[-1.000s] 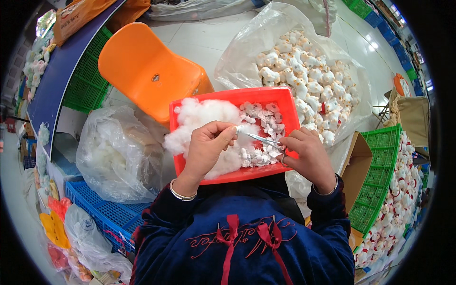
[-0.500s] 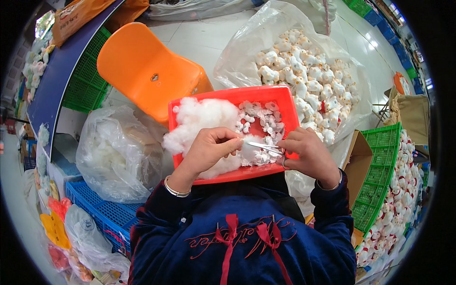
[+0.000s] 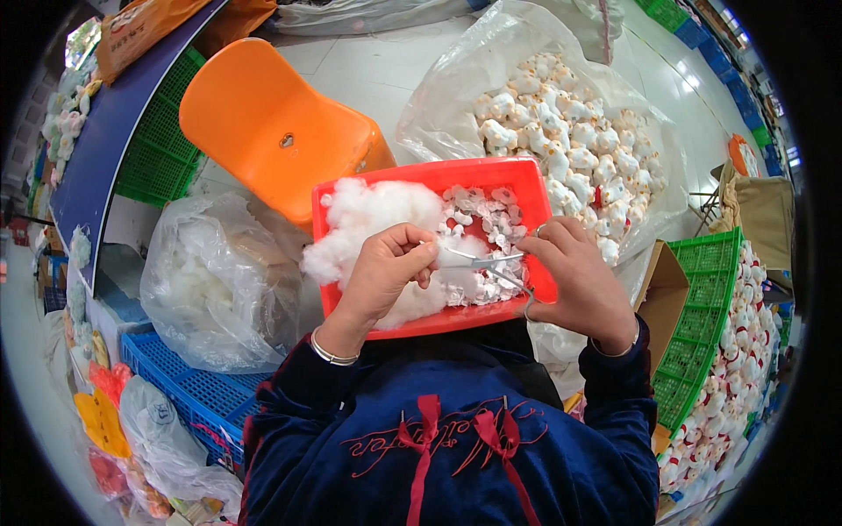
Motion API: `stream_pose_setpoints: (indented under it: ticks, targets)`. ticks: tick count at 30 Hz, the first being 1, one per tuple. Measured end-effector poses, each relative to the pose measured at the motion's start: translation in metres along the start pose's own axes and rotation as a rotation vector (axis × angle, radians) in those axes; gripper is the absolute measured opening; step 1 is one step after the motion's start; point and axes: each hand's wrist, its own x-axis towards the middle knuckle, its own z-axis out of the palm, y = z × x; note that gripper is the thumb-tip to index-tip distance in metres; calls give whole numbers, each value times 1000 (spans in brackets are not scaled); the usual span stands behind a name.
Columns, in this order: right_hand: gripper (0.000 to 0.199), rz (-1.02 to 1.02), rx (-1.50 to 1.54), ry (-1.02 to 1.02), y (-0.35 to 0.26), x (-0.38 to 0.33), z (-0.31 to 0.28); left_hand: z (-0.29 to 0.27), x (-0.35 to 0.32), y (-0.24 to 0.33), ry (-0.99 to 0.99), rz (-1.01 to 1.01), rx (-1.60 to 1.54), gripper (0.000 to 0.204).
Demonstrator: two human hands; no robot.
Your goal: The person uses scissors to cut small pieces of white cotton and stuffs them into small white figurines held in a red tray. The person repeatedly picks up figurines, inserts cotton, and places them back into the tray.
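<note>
Under both hands' fingers sits a red tray point(image 3: 538, 203), white stuffing point(image 3: 375, 203) beyond the left fingertips. The right hand point(image 3: 579, 282), fingers spread, holds scissors point(image 3: 485, 262), blades toward the left hand point(image 3: 381, 273), which pinches a small white piece point(image 3: 424, 246).

The left hand point(image 3: 388, 268) is pinching between thumb and forefinger. The right hand point(image 3: 579, 282), at its right, keeps these fingers spread.
</note>
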Motion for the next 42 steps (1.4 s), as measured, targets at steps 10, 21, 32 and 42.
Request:
stream_pose_setpoints:
  ticks: [10, 21, 32, 42]
  targets:
    - [34, 23, -9, -76, 12, 0, 3, -2, -2, 5, 2, 31, 38, 15]
    - [34, -8, 1, -161, 7, 9, 6, 9, -3, 5, -67, 38, 158, 11]
    - [55, -11, -15, -27, 1, 3, -4, -2, 1, 2, 23, -16, -65, 10]
    - [32, -20, -11, -76, 11, 5, 0, -4, -7, 6, 15, -8, -10, 18]
